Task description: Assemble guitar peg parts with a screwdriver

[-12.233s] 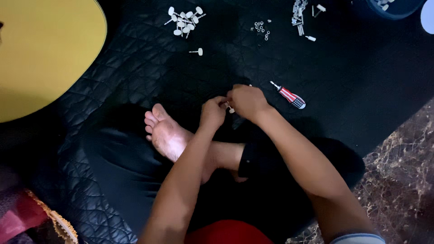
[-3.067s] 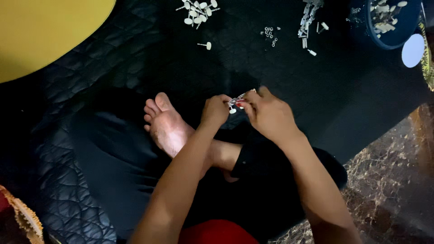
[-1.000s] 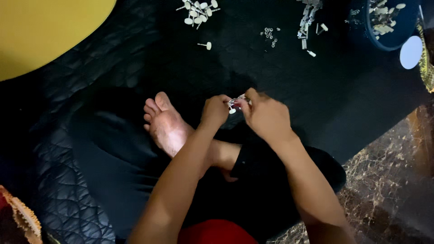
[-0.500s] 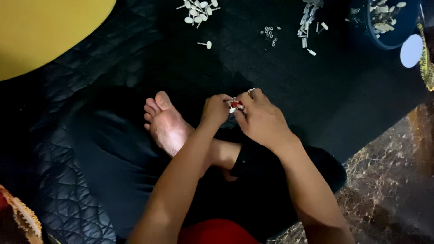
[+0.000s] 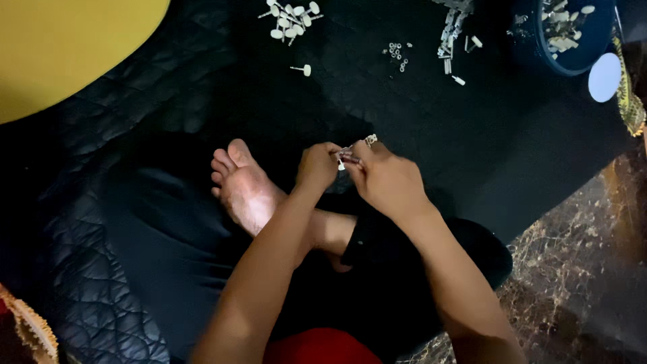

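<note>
Black quilted matting (image 5: pixel 135 101) covered the floor. Above the crossed legs, the left hand (image 5: pixel 317 166) pinched a small white-and-metal part (image 5: pixel 342 159), and the right hand (image 5: pixel 387 182) had closed over it since half a second before. White pegs (image 5: pixel 291 13) lay far left; a blue bowl (image 5: pixel 573 34) sat far right.

head view | looks steeply down from above | close over lap and floor

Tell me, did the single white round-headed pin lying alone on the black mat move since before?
No. The single white round-headed pin lies just below the pile of white pins, as earlier; only the camera shifted.
</note>
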